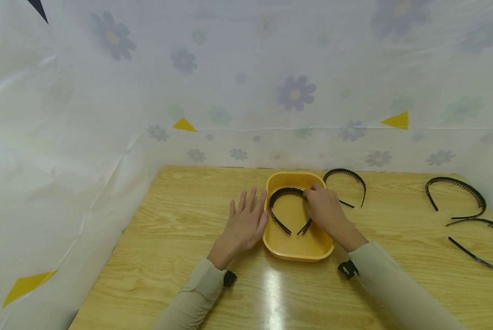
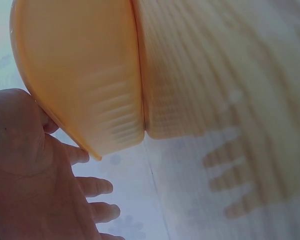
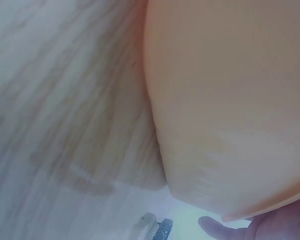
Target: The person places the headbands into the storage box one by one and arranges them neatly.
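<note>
A black toothed headband (image 1: 280,192) lies inside a yellow plastic basket (image 1: 298,255), its ends toward the near side. More than one dark tip shows at its right end, close together. The right hand (image 1: 326,211) reaches over the basket's right rim and pinches the headband's upper right part, hiding that stretch of it. Fingers spread and straight, the left hand (image 1: 242,227) rests along the basket's left side. In the left wrist view the left hand (image 2: 35,165) lies against the orange-looking rim. Part of the right hand (image 3: 280,225) shows by the rim in the right wrist view.
Another black headband (image 1: 358,178) lies on the wooden table (image 1: 180,220) just right of the basket. Farther right are two more, a headband (image 1: 473,190) at the back and a headband (image 1: 475,259) nearer. Flowered white sheeting (image 1: 246,91) encloses the table behind and at the sides.
</note>
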The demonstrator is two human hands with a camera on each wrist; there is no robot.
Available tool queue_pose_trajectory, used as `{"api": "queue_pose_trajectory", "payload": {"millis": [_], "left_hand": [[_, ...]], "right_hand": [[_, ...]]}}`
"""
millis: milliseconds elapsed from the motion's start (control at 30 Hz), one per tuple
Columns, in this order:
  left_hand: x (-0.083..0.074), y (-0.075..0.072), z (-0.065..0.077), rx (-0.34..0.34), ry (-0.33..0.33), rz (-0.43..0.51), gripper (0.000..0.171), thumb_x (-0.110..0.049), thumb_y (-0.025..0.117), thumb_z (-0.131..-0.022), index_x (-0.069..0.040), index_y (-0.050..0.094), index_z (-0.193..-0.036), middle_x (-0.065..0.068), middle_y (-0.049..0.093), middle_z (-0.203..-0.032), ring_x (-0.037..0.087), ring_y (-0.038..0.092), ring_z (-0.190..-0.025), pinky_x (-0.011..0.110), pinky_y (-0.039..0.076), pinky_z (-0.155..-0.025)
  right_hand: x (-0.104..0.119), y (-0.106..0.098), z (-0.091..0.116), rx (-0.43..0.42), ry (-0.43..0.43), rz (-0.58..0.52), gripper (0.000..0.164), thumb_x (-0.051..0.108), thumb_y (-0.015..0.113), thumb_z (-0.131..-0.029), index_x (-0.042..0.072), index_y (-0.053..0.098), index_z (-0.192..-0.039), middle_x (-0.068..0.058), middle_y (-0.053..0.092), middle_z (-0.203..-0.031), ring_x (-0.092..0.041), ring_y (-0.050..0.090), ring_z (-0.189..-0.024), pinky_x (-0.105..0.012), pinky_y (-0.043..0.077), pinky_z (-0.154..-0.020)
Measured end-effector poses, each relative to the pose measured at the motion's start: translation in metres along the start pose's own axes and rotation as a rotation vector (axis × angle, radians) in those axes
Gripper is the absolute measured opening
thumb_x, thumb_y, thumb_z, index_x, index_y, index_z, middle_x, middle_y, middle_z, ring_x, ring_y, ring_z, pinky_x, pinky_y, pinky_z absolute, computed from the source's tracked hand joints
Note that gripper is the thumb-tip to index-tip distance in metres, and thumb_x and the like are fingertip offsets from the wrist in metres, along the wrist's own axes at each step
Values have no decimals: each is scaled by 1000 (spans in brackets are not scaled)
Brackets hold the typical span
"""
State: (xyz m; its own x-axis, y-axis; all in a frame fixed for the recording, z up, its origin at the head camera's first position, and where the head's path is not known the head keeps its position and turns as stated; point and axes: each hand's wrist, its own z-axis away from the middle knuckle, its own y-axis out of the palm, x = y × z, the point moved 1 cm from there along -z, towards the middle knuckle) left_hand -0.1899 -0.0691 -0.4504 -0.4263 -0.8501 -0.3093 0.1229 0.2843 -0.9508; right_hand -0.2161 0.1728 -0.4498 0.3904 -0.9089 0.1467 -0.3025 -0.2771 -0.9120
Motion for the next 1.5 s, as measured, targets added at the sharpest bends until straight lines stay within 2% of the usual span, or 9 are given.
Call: {"api": "queue_pose_trajectory", "payload": {"millis": [200,400,567,733,967,1067,1233,1500], "left_hand": [[-1,1,1,8,1,1,60,-44,18,-112,-23,7,-167,10,0,-172,38,-1,-156,66,5,-120],[-1,0,1,2,5,5,60,-43,19,-113,-22,8,-167,10,0,-172,39,1,-156,67,4,-120],[0,0,1,4,5,9,60,-44,18,-113,-23,7,-167,10,0,-172,39,-1,-156,67,4,-120],[1,1,1,-2,6,17,59,-43,19,-113,-23,8,-167,11,1,-172,41,1,-156,67,4,-120],[1,2,0,-3,9,13,60,-44,18,-113,-23,8,-168,11,2,-172,40,2,-156,67,4,-120],[1,2,1,1,7,10,60,-44,18,-113,-23,7,-168,11,1,-172,40,1,-156,67,4,-120],[0,2,1,1,6,20,59,-43,19,-113,-23,8,-167,11,1,-172,39,-1,-156,67,3,-120],[0,2,1,1,6,3,60,-43,18,-113,-22,8,-168,14,5,-172,40,1,-156,68,5,-119]], "right_hand": [[1,-2,4,-37,-15,15,7,5,76,-90,-2,76,-92,-19,66,-92,-33,62,-75,-48,53,-58],[3,-13,4,-52,20,4,14,9,75,-91,0,77,-102,-19,68,-105,-40,62,-93,-58,54,-71],[5,-25,6,-57,20,23,19,12,75,-92,0,77,-106,-21,67,-113,-42,61,-101,-57,55,-74],[4,-35,10,-71,15,5,22,13,76,-92,-1,76,-109,-21,66,-116,-41,60,-104,-51,56,-78],[-2,-45,22,-139,41,-130,25,9,74,-90,-2,75,-113,-24,64,-119,-42,60,-106,-55,53,-84],[-4,-50,28,-182,49,-174,25,7,77,-88,-2,75,-112,-22,64,-116,-41,60,-105,-54,53,-82],[-6,-58,36,-234,75,-232,25,6,80,-88,0,76,-111,-18,64,-114,-36,60,-98,-48,52,-70],[-20,-70,46,-309,111,-311,28,-1,79,-86,-4,74,-113,-20,65,-115,-40,63,-102,-55,53,-73]]}}
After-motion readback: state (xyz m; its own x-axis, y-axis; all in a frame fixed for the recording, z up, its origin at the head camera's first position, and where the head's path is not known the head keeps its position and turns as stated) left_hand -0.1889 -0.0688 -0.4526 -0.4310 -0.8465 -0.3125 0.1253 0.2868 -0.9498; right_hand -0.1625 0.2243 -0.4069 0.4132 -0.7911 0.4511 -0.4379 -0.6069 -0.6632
